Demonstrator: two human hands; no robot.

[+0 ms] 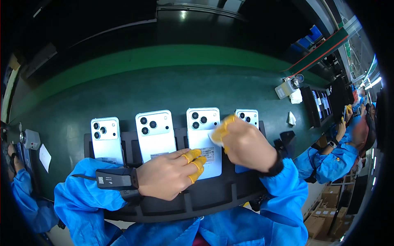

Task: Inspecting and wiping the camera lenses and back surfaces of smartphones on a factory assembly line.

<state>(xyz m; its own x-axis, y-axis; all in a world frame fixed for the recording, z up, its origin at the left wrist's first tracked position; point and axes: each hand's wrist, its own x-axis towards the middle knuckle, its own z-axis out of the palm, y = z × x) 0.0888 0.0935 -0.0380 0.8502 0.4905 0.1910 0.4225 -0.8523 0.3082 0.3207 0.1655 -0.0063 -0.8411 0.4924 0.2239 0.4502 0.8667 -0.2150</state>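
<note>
Four would be more than I count, so several pale smartphones lie with their camera sides up in a black slotted tray (pixel 209 201). On the third smartphone from the left (pixel 198 137), the curled fingers of my left hand (pixel 168 174) press down over the lower part, holding it. Yellow finger cots cover fingertips of both hands. My right hand (pixel 248 145), partly blurred, is closed above that phone's right edge. Something whitish shows at its fingertips, too smeared to name. Behind this hand, the rightmost smartphone (pixel 241 164) is partly hidden. Two more smartphones, the leftmost (pixel 106 145) and its neighbour (pixel 153 139), lie untouched.
The tray rests on a dark green table (pixel 172 88). At the right are a dispenser bottle (pixel 284 89), a crumpled white wipe (pixel 292 119) and another tray of phones (pixel 314 108), near co-workers in blue. Another bottle (pixel 30 139) and white paper (pixel 44 158) lie left.
</note>
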